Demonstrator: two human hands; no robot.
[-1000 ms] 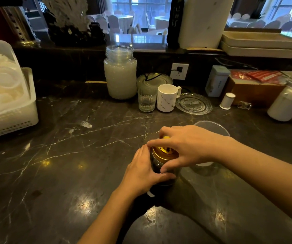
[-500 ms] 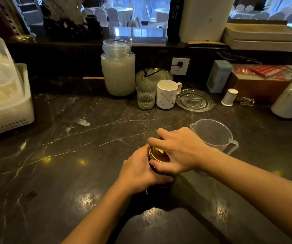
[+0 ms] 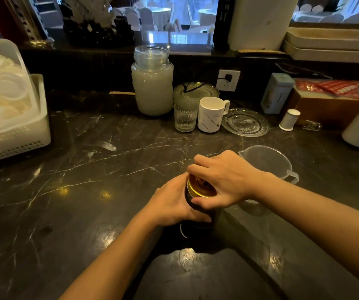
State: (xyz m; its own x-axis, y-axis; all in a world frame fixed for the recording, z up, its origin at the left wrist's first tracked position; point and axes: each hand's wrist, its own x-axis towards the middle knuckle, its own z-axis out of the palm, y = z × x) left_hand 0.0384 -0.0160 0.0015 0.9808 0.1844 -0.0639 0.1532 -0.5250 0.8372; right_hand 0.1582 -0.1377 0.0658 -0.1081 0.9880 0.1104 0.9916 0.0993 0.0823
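The left hand [image 3: 174,202] wraps the jar [image 3: 198,204] near the bench's [image 3: 87,191] front edge. The right hand's [image 3: 224,180] fingers curl round its gold lid [image 3: 200,187].

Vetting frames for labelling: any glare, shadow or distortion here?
Head view: dim, backlit by bright windows; lamp glare spots on the dark marble countertop; the dark gold-lidded jar is shadowed between the left hand and right hand; wide-angle bend tilts the white plastic basket at the left edge.
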